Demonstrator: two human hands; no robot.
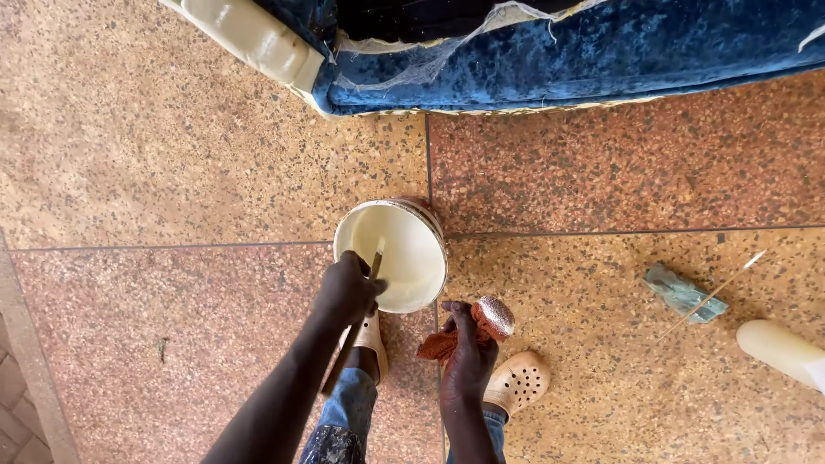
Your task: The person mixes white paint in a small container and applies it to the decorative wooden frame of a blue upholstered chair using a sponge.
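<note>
Two hands are at work over a white bucket (400,249) that stands on the speckled terrazzo floor (172,155), just in front of the person's feet. The left hand (348,288) is at the near rim of the bucket, and its grip is clenched around a thin stick or brush handle (352,331); the pale tip (378,251) reaches over the rim into the bucket, while the lower end of the handle points back toward the left leg. The right hand (468,344) is just beside the bucket, a little outside its rim, and its grip is closed on a crumpled orange-brown cloth (443,344) together with a small rounded sponge-like piece (496,314) with a pale speckled top.

As for progress, I judge the work to be at an early or middle stage: the inside of the bucket looks pale and I cannot tell if there is liquid in it, and the cloth is not touching any surface yet. Nothing shows a finished result.

Near the feet are cream perforated clogs (516,382). To the right, well apart, lie a greenish block (683,292), a thin straw (713,292) and a pale rounded container (778,348). A blue velvet cushion edge (559,51) lies at the top.
</note>
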